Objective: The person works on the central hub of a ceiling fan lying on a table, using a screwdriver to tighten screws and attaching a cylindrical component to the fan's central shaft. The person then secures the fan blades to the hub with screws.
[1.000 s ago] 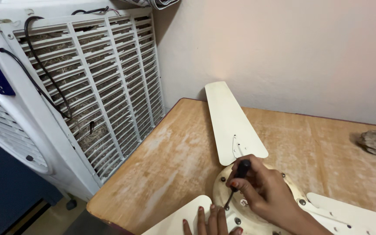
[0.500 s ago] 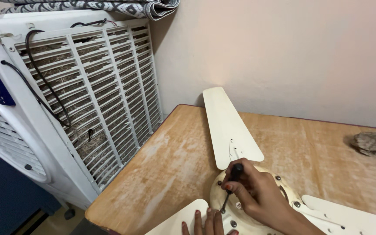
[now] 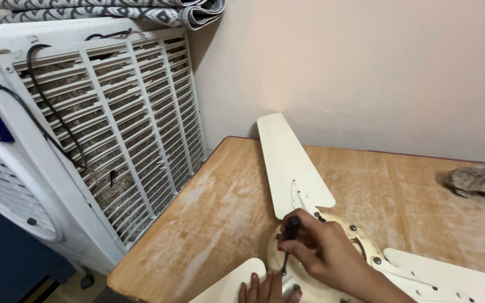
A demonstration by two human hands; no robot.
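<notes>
A: Change noted: right hand (image 3: 324, 255) and screwdriver (image 3: 289, 238) have slid slightly toward 7 o'clock on the fan hub (image 3: 366, 249) since the earlier frame.
B: Nearest: left hand (image 3: 268, 289), fingers pressed together on the hub's edge at 6 o'clock; right-hand fingers pinch the black handle, tip down on the hub.
A: Farther: blade (image 3: 290, 165) at 12 o'clock on wooden table (image 3: 220, 224); air cooler (image 3: 85, 140) at 10 o'clock.

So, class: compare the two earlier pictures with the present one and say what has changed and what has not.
Mainly the view shifted: the head camera tilted up, bringing the folded patterned cloth atop the air cooler into sight. The right hand keeps gripping the black-handled screwdriver at the ceiling fan hub; the left hand stays beside it. Nothing was released.
</notes>
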